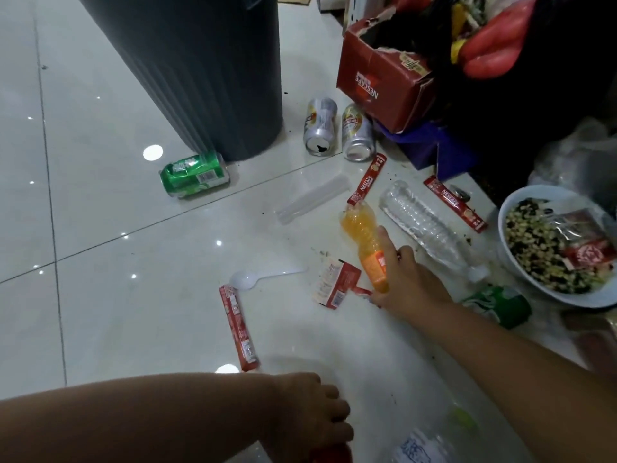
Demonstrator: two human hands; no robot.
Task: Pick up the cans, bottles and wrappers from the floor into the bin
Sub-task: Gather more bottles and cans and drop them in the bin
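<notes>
My right hand (407, 282) grips the lower end of an orange bottle (362, 237) lying on the white floor. My left hand (314, 416) curls over something red at the bottom edge; what it is stays hidden. The dark grey bin (200, 68) stands at the top left. A green can (195, 175) lies at its base, and two silver cans (320, 127) (358, 133) lie to its right. A clear crushed bottle (424, 225) lies right of the orange one. Red wrappers (238, 327) (337, 287) (367, 180) (455, 203) are scattered about.
A torn red carton (380, 85) and dark bags fill the top right. A white bowl of food scraps (521, 262) sits at the right edge, a green can (497, 305) beside it. A white plastic spoon (263, 277) and a clear plastic tube (314, 198) lie mid-floor.
</notes>
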